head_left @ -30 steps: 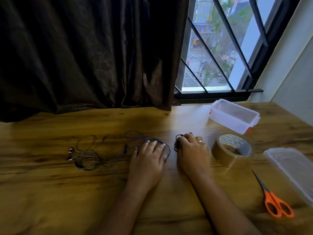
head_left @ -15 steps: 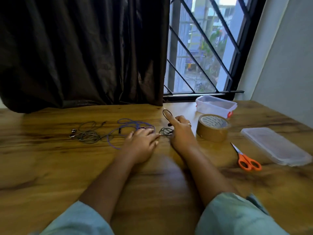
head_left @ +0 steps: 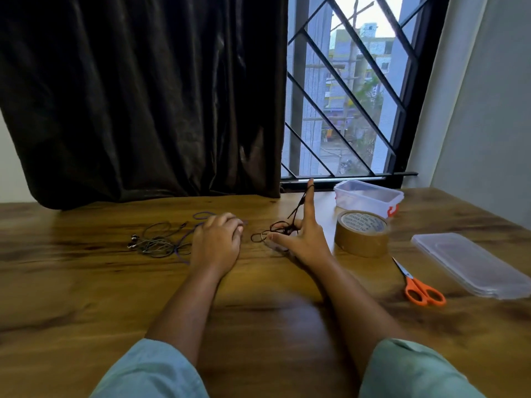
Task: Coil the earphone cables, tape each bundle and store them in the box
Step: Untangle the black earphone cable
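Black earphone cable point(head_left: 280, 230) at the onset of coiling. It lies on the table point(head_left: 86, 282) in a loose tangle just ahead of the right hand point(head_left: 307, 245), between the left hand point(head_left: 217, 242) and the tape roll point(head_left: 360, 239).

One second ago the right hand lay knuckles-up over this tangle with its fingers bent. Half a second ago the index finger point(head_left: 309, 202) had begun to lift a loop. It now stands upright with a strand drawn up along it from the tangle, and the thumb point(head_left: 280, 239) is spread flat to the left. Both visible digits are straight. The strand hangs on the finger rather than being pinched, and the remaining fingers are hidden behind the palm.

The left hand has not shifted. It rests palm down, fingers loosely bent and gripping nothing, on the purple cable point(head_left: 201, 216), with the grey earphones point(head_left: 155, 242) just beyond it to the left.

Judged from the spread of thumb and index, the hand is being set up as a former around which the strand can be wound. The task is therefore at its first bundle. Nothing is yet coiled or taped, and no bundle shows in the open box point(head_left: 367, 186) behind the tape roll. Its lid point(head_left: 471, 265) and the scissors point(head_left: 422, 291) lie apart to the right, untouched.
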Demonstrator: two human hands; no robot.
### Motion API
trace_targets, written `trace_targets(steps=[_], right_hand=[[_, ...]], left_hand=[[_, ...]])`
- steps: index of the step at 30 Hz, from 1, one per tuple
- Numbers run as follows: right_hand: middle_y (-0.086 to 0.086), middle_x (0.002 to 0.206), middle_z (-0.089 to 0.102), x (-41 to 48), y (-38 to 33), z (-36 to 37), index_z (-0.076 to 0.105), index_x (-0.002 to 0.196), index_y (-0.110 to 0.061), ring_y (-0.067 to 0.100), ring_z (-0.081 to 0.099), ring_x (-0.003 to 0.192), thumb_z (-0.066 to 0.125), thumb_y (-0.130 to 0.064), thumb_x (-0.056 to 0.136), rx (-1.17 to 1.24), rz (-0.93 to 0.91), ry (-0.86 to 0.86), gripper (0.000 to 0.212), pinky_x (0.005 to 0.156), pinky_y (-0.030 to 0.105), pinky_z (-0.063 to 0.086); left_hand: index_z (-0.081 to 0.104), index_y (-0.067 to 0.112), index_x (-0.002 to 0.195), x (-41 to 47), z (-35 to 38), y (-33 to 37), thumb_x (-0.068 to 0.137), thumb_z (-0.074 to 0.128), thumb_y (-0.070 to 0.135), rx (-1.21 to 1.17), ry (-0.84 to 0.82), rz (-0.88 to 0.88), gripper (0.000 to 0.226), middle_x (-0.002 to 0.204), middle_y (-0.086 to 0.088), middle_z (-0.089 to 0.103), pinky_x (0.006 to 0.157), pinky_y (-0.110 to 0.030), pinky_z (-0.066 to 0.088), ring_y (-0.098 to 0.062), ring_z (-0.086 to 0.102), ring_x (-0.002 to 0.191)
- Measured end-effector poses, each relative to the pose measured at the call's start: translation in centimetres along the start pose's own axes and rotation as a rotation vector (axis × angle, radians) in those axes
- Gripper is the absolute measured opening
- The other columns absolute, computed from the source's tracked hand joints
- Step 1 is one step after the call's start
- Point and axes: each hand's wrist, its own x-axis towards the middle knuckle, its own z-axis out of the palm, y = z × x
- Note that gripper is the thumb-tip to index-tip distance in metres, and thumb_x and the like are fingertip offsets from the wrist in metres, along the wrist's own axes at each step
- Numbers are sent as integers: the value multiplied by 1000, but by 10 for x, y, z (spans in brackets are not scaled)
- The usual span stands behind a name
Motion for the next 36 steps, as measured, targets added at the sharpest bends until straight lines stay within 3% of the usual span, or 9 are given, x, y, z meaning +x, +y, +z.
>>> trace_targets(steps=[5,9,14,19,23,27,32,34,36], right_hand=[[5,108,70,15,2,12,-16,137,-58,16,71,90,72,2,78,108,7,-94,122,81,33,58],[10,117,62,25,6,17,6,139,-55,18,70,96,62,16,79,219,5,-147,109,86,35,56],[4,105,68,29,7,19,43,135,-34,12,65,97,46,19,86,333,37,-90,72,79,21,50],[-2,95,71,31,2,7,70,95,-23,3,65,91,53,14,85,340,13,156,43,77,19,50],[-2,79,69,29,-4,7,69,78,-14,7,65,80,71,-12,81,401,51,246,4,78,22,52],[-1,96,67,26,-15,0,63,101,-12,16,65,84,55,-41,89,642,207,205,32,72,27,56],[-2,108,70,25,-10,2,43,131,-49,18,64,67,26,-76,73,551,291,-30,67,58,26,51],[2,96,71,28,-7,0,53,125,-41,11,55,54,33,-64,89,544,323,-6,47,47,20,43],[6,86,66,28,-4,-4,66,111,-23,7,48,49,43,-23,101,467,317,-89,24,42,16,38]], left_hand=[[62,26,113,0,-6,35,94,48,44,-555,-36,-46,30,107,9,59,78,-27,44,-9,54,96],[61,22,117,7,0,33,87,65,19,-570,-126,-48,31,113,5,55,67,-17,45,-7,55,77],[60,29,105,11,-2,23,87,60,-1,-881,-223,-196,35,104,7,59,68,-32,52,-15,59,78],[65,28,98,13,-4,22,83,53,-7,-701,-276,-106,40,87,4,60,52,-8,41,0,53,67],[67,33,99,18,-11,25,76,50,-7,-554,-183,-86,49,84,10,60,48,-15,34,-8,49,63],[69,22,108,17,-5,24,83,49,-6,-582,-200,-158,43,101,9,62,80,-27,48,-12,57,93],[57,14,75,22,-15,32,79,34,-22,-1081,-192,-389,42,77,-3,55,60,-25,47,-17,53,73],[52,13,75,23,-19,31,80,29,-24,-1222,-185,-456,43,79,-5,52,56,-19,48,-15,52,74],[51,13,78,24,-23,31,83,26,-23,-1406,-159,-527,44,78,-5,54,59,-22,48,-15,56,73]])
